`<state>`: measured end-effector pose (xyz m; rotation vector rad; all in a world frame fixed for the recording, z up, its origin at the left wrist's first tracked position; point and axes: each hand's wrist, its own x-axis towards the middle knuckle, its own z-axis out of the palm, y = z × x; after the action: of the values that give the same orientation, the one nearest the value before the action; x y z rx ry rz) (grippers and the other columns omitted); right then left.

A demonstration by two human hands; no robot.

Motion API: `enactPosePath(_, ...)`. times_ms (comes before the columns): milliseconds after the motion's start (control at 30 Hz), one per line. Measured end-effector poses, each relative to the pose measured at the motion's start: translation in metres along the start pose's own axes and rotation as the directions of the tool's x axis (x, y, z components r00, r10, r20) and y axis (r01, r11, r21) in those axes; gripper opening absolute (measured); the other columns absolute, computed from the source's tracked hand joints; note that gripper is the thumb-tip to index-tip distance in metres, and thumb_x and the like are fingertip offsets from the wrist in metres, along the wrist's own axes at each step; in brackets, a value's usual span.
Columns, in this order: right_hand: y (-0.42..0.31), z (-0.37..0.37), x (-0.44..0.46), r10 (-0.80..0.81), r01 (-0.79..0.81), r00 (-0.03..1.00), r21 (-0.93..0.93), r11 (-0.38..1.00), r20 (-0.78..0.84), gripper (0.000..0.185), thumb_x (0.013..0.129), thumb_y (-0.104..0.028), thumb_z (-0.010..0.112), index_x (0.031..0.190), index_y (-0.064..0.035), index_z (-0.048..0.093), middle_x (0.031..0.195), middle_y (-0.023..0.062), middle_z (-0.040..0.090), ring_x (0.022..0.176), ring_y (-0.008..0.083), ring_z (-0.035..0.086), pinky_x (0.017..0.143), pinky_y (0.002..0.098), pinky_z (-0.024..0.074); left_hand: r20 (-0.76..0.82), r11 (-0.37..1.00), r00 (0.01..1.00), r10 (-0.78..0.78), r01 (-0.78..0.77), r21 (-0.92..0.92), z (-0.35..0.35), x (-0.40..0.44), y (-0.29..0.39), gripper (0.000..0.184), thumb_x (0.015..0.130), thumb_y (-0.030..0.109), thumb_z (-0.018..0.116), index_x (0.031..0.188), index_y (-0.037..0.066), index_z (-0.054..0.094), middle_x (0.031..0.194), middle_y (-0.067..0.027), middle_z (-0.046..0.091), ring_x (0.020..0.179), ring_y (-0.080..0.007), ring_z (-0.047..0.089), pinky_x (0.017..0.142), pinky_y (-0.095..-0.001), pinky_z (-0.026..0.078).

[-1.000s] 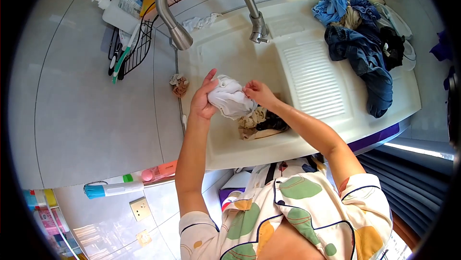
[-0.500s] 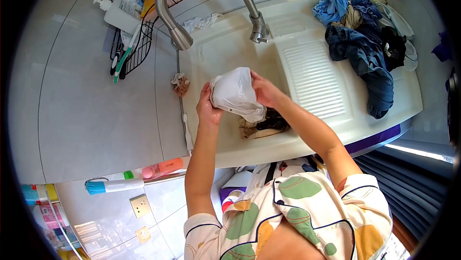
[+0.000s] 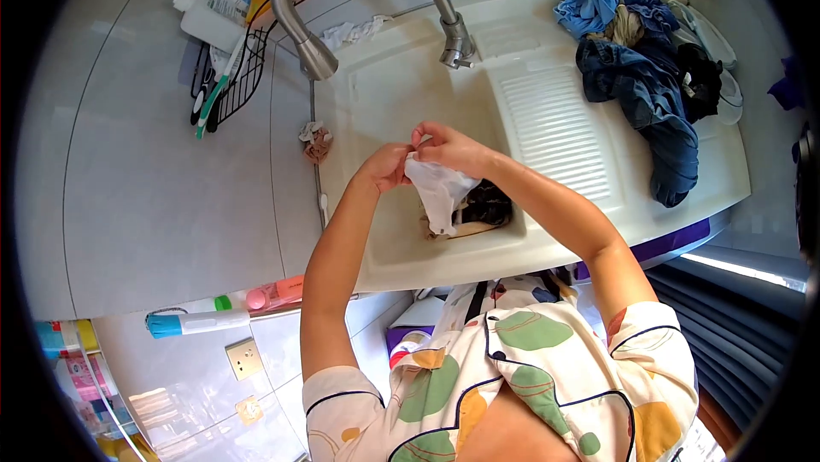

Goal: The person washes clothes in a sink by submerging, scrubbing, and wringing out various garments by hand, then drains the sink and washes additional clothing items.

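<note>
A wet-looking white cloth (image 3: pixel 437 189) hangs bunched below my two hands, over the sink basin. My left hand (image 3: pixel 390 166) is closed on its upper left edge. Close beside it, my right hand (image 3: pixel 450 149) pinches the cloth's top, fingers bent. What kind of garment it is I cannot make out. Under the cloth, dark and beige laundry (image 3: pixel 485 208) lies in the near part of the basin, partly hidden by the cloth and my right forearm.
The faucet (image 3: pixel 318 59) arches over the white sink (image 3: pixel 376 270). Jeans (image 3: pixel 641 112) and other clothes lie on the right, past the ribbed washboard (image 3: pixel 559 137). A wire rack (image 3: pixel 243 78) with brushes and pump bottles (image 3: pixel 205 22) is on the left wall.
My hands have come together at the cloth's top edge. The cloth, spread wide between them before, now hangs narrower and lower. My view has shifted slightly.
</note>
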<state>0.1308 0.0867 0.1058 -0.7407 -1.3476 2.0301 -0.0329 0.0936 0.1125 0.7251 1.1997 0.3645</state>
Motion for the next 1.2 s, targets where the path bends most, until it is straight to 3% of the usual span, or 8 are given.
enactPosePath(200, 0.056, -0.004, -0.031, -0.067, 0.122, 0.98, 0.299, 0.947, -0.189, 0.015, 0.075, -0.009, 0.052, 0.087, -0.004, 0.046, 0.073, -0.0004, 0.05, 0.071, 0.0069, 0.045, 0.065, 0.0196, 0.0359, -0.096, 0.973, 0.977, 0.193, -0.203, -0.107, 0.007, -0.009, 0.01, 0.026, 0.076, 0.018, 0.04, 0.09, 0.001, 0.052, 0.087, -0.01, 0.055, 0.076, -0.0201, 0.055, 0.068, -0.0332, 0.046)
enactPosePath(267, 0.069, -0.01, -0.034, 0.12, -0.123, 0.987, -0.019, 0.992, -0.103, 0.017, 0.072, -0.018, 0.057, 0.082, -0.0053, 0.052, 0.072, -0.0006, 0.05, 0.072, 0.0076, 0.045, 0.067, 0.0214, 0.0366, -0.11, 0.955, 0.976, 0.19, -0.21, -0.21, 0.01, -0.012, 0.014, 0.026, 0.076, 0.017, 0.039, 0.09, 0.0, 0.052, 0.086, -0.0107, 0.055, 0.077, -0.0208, 0.055, 0.068, -0.0339, 0.046)
enactPosePath(333, 0.075, -0.014, -0.03, 0.196, -0.204, 0.974, -0.061, 0.977, -0.112, 0.018, 0.071, -0.02, 0.058, 0.079, -0.0043, 0.056, 0.074, 0.0028, 0.053, 0.073, 0.0092, 0.048, 0.067, 0.0244, 0.0389, -0.157, 0.952, 0.979, 0.13, -0.168, -0.256, 0.013, -0.012, 0.015, 0.026, 0.076, 0.017, 0.038, 0.09, 0.001, 0.052, 0.087, -0.0117, 0.055, 0.078, -0.0218, 0.055, 0.068, -0.0347, 0.046)
enactPosePath(400, 0.083, -0.014, -0.026, -0.37, 0.334, 0.929, -0.463, 0.821, 0.013, 0.021, 0.068, -0.019, 0.059, 0.08, -0.0026, 0.055, 0.072, 0.0075, 0.054, 0.071, 0.0134, 0.05, 0.068, 0.0272, 0.0407, -0.14, 0.927, 0.981, 0.132, -0.173, -0.334, 0.008, -0.019, 0.027, 0.026, 0.076, 0.017, 0.04, 0.091, 0.001, 0.052, 0.089, -0.0122, 0.055, 0.081, -0.0226, 0.055, 0.072, -0.0359, 0.045)
enactPosePath(500, 0.081, -0.012, -0.031, -0.271, 0.182, 0.955, -0.488, 0.854, -0.118, 0.02, 0.065, -0.015, 0.06, 0.078, -0.0016, 0.054, 0.077, 0.0112, 0.053, 0.072, 0.0208, 0.052, 0.072, 0.03, 0.0414, -0.144, 0.916, 0.978, 0.148, -0.191, -0.352, 0.006, -0.024, 0.035, 0.026, 0.077, 0.02, 0.043, 0.091, 0.0, 0.052, 0.09, -0.0128, 0.056, 0.084, -0.0236, 0.054, 0.076, -0.0368, 0.043)
enactPosePath(733, 0.106, 0.007, -0.021, -0.401, 0.221, 0.892, -0.57, 0.791, -0.211, 0.041, 0.059, -0.016, 0.066, 0.094, -0.0053, 0.048, 0.1, 0.0148, 0.041, 0.096, 0.0304, 0.043, 0.08, 0.0337, 0.0388, -0.195, 0.886, 0.946, 0.259, -0.313, -0.343, 0.011, -0.04, 0.056, 0.024, 0.079, 0.021, 0.046, 0.088, -0.001, 0.051, 0.085, -0.0118, 0.056, 0.079, -0.0228, 0.054, 0.075, -0.0338, 0.043)
enactPosePath(933, 0.101, 0.04, -0.002, -0.54, 0.278, 0.736, -0.545, 0.791, -0.408, 0.072, 0.055, -0.015, 0.071, 0.112, -0.0066, 0.027, 0.111, 0.0176, 0.027, 0.105, 0.0322, 0.031, 0.087, 0.0368, 0.0332, -0.283, 0.829, 0.918, 0.279, -0.379, -0.411, 0.018, -0.038, 0.054, 0.027, 0.083, 0.02, 0.041, 0.095, -0.003, 0.048, 0.098, -0.0137, 0.052, 0.092, -0.0244, 0.05, 0.083, -0.0363, 0.039)
enactPosePath(1200, 0.119, 0.026, 0.026, -0.59, 0.114, 0.411, -0.603, 0.789, -0.695, 0.065, 0.057, -0.006, 0.066, 0.109, -0.0077, 0.028, 0.109, 0.0186, 0.025, 0.098, 0.0322, 0.037, 0.081, 0.0387, 0.0368, -0.434, 0.7, 0.849, 0.302, -0.507, -0.503, 0.028, -0.044, 0.054, 0.021, 0.081, 0.013, 0.042, 0.094, -0.003, 0.045, 0.098, -0.0134, 0.05, 0.091, -0.0258, 0.05, 0.084, -0.0391, 0.039)
